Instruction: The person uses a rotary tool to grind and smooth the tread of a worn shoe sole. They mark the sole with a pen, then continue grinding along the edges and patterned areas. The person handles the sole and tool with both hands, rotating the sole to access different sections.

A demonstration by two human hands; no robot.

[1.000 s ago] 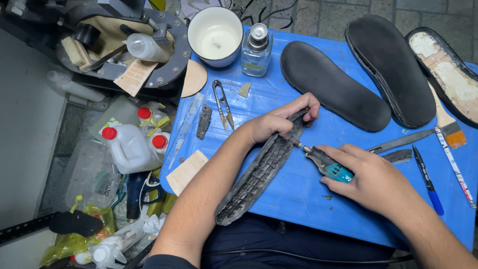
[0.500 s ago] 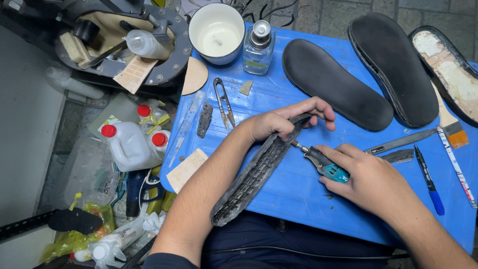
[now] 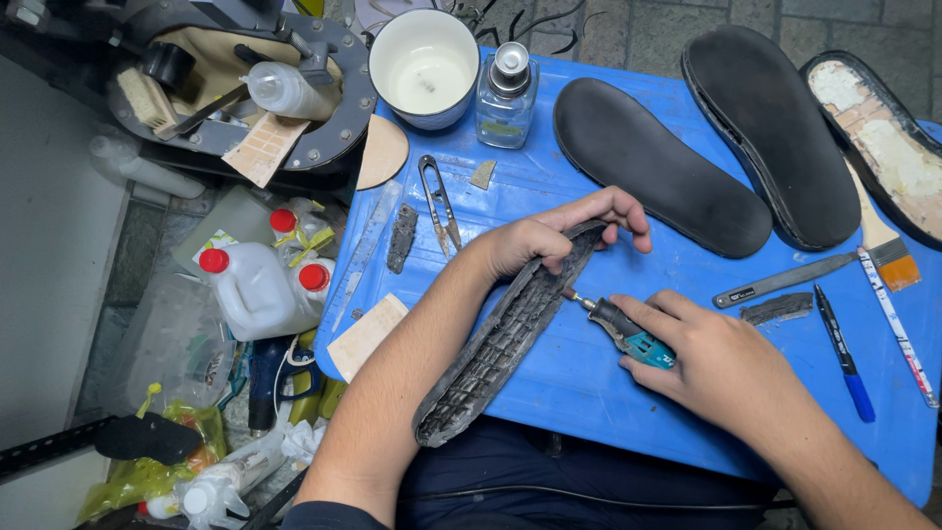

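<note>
My left hand (image 3: pixel 554 234) grips the upper end of a worn black shoe sole (image 3: pixel 496 348), held on edge over the blue table (image 3: pixel 589 383), its lower end toward my lap. My right hand (image 3: pixel 721 363) holds a small rotary tool (image 3: pixel 628 332) with a teal body. The tool's thin metal tip touches the sole's edge just below my left fingers.
Two black soles (image 3: pixel 653 162) (image 3: pixel 770 128) and a pale-lined sole (image 3: pixel 878 142) lie at the far right. A white cup (image 3: pixel 424 67), small glass bottle (image 3: pixel 506 88), snips (image 3: pixel 440 201), metal file (image 3: pixel 780 281), blue pen (image 3: pixel 844 353) and brush (image 3: pixel 883 245) are around. White jugs (image 3: pixel 257 290) stand on the floor, left.
The sole has shifted slightly under my left hand and the tool tip stays against its edge. Both hands hold nearly the same places.
</note>
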